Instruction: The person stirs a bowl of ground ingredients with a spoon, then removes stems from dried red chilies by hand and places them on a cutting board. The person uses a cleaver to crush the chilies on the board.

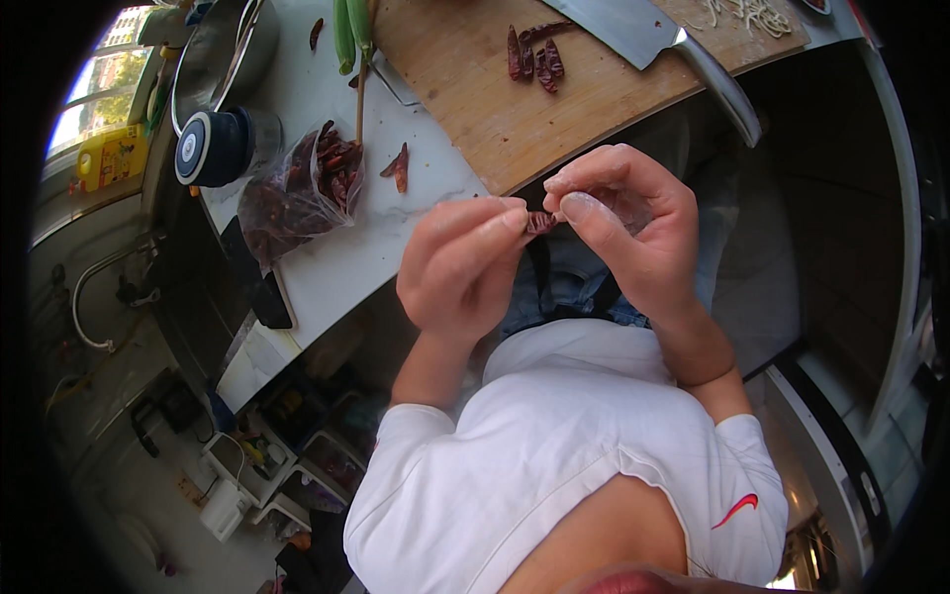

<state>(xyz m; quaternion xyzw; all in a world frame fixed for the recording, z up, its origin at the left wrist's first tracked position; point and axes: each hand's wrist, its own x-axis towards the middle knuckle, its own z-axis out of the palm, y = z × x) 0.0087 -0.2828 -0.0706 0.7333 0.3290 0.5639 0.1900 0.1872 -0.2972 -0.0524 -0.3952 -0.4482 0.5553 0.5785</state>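
A dried red chili (539, 222) is pinched between the thumb and fingers of my left hand (467, 260), in front of my body below the board's edge. My right hand (631, 215) curls close beside it, thumb and fingertips at the chili's other end; whether they grip it I cannot tell. Whitish residue coats my right fingers. Several dried chilies (544, 65) lie on the wooden cutting board (453, 74), left of a cleaver (627, 26) with a metal handle. An open clear plastic bag of dried chilies (297, 193) rests on the counter at left, near a loose chili (398, 168).
The cleaver handle (720, 89) juts over the board's front edge. Pale shreds (757, 16) lie on the board's far right. Along the counter's left side are a dark-lidded container (211, 148), a metal bowl (215, 59), green pods (352, 33) and a phone-like dark object (260, 286).
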